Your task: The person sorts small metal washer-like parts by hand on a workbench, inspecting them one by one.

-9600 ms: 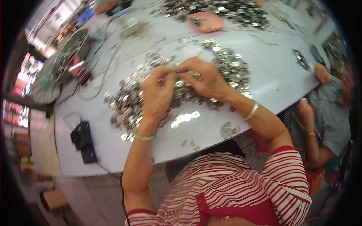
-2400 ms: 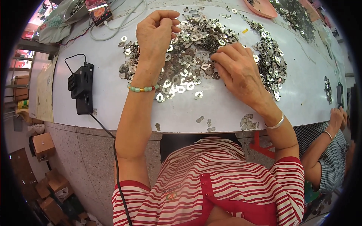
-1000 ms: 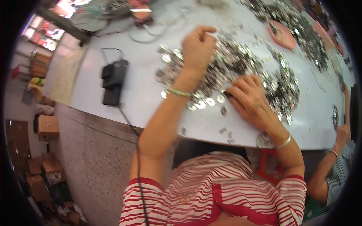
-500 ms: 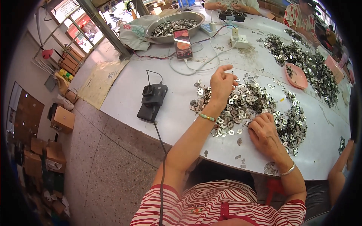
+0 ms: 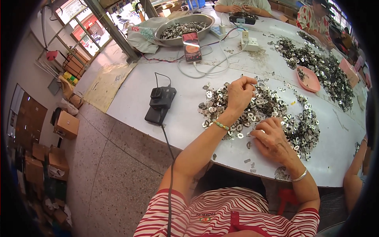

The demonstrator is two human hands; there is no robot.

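From where I stand, the person in the red-and-white striped shirt has both hands over the counter (image 5: 197, 132), right at a loose pile of small silvery metal pieces (image 5: 270, 106). The left hand (image 5: 239, 94) is above the pile, towards its far side, with fingers bent inward and thumb close to them; pieces lie to its left and right and below its wrist. I can't tell whether anything is pinched there.

The right hand (image 5: 274, 141) is lower, at the pile's near edge, palm down, its fingers curled and their tips pointing left. A bright speck shows by those tips, but I can't make out whether they grip it or only touch the counter beside it. The pile reaches up and away from this hand, filling the space between the two.

Just right of the right hand runs a second band of the same pieces (image 5: 307, 130). One loose piece (image 5: 248, 145) lies just left of the right hand, nearer the counter's front edge. Farther off, beyond both hands, a pink dish (image 5: 312, 83) sits beside a bigger, darker heap (image 5: 335, 79).
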